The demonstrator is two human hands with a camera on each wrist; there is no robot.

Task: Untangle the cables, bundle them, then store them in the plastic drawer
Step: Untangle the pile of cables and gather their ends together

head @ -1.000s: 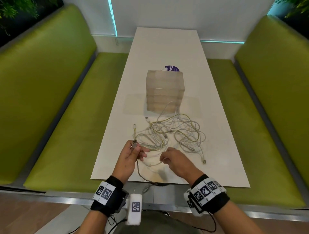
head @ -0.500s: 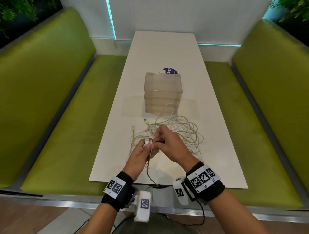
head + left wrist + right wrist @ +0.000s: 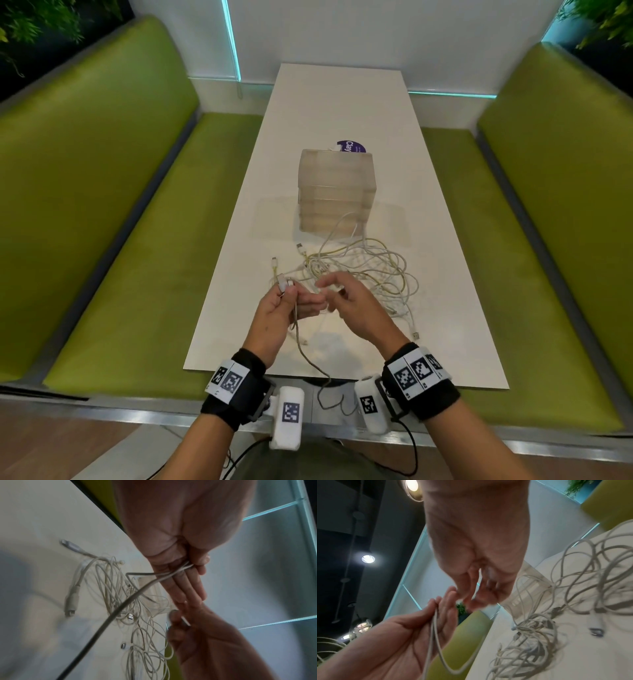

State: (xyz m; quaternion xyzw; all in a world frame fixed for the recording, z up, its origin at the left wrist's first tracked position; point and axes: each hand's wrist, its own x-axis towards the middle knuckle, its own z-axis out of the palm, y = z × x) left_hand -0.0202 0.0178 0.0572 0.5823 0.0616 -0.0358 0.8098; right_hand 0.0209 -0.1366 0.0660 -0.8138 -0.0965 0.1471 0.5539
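A tangle of white and yellowish cables point(image 3: 363, 270) point(image 3: 116, 588) point(image 3: 530, 635) lies on the white table point(image 3: 342, 102), in front of the translucent plastic drawer unit point(image 3: 335, 185), whose drawers look closed. My left hand point(image 3: 294, 294) point(image 3: 190, 566) is raised above the table's near end. Its thumb pinches two strands of a grey cable point(image 3: 301, 342) against the fingers, with the plugs point(image 3: 283, 284) sticking out on top. The cable hangs down over the table's front edge. My right hand point(image 3: 329, 284) point(image 3: 471, 595) hovers beside the left fingertips, fingers loosely curled, with nothing plainly in them.
Green benches point(image 3: 120, 240) run along both sides of the table. A purple round sticker point(image 3: 352, 147) lies behind the drawer unit. A loose USB plug point(image 3: 415, 335) lies near the table's front right, beside my right wrist.
Both hands rose from the table and met. A second cable end has joined the first in my left hand. My right hand has since drawn slightly back from the left.
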